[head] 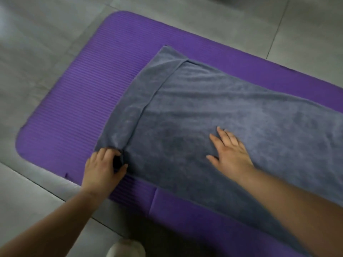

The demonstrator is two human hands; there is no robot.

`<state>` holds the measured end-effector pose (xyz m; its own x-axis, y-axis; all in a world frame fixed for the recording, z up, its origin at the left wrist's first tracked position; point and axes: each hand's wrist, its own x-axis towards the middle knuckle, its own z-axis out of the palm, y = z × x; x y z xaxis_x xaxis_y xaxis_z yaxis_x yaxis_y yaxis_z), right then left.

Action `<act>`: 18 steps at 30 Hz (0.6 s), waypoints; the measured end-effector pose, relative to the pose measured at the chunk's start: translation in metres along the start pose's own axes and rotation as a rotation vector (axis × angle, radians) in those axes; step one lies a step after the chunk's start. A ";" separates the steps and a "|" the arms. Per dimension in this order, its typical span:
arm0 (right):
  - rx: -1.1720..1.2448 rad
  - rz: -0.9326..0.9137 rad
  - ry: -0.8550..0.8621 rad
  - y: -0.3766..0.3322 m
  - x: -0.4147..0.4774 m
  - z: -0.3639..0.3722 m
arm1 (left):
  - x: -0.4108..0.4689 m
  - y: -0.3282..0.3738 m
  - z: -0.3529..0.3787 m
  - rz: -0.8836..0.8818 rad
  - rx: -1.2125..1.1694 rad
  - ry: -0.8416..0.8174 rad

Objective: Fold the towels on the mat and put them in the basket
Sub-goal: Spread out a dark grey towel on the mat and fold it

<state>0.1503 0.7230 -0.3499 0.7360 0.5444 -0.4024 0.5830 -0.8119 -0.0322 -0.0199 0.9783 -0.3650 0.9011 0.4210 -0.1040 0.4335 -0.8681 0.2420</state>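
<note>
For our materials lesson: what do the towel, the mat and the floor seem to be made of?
Towel: soft grey cloth, probably microfibre or terry; matte, fuzzy nap.
Mat: purple foam, it seems; fine ribs, matte.
Floor: grey tiles, stone or ceramic; thin joint lines.

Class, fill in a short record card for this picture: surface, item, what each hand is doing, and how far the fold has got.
surface: purple mat on a grey tiled floor
item: grey towel, spread on the mat
left hand: grip on the towel's near left corner, fingers curled round it
right hand: flat on the towel, fingers straight
fold: one layer lies over another; its edge stops short of the left end, so a strip of the lower layer shows
also in view: pale shoe at the bottom edge
</note>
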 end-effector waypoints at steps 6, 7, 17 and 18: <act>0.034 -0.049 0.266 0.021 -0.014 0.028 | 0.011 -0.011 -0.018 0.173 0.024 -0.037; 0.047 -0.042 0.305 0.022 -0.013 0.029 | 0.011 -0.011 -0.022 0.214 0.032 -0.029; 0.083 0.090 0.309 0.015 0.025 0.026 | 0.078 -0.019 -0.036 0.145 -0.153 0.061; 0.084 0.100 0.318 0.015 0.029 0.028 | 0.095 -0.013 -0.038 0.154 -0.165 0.061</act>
<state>0.1704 0.7208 -0.3871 0.8661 0.4892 -0.1025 0.4819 -0.8718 -0.0880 0.0598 1.0398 -0.3411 0.9521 0.3059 0.0037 0.2782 -0.8707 0.4056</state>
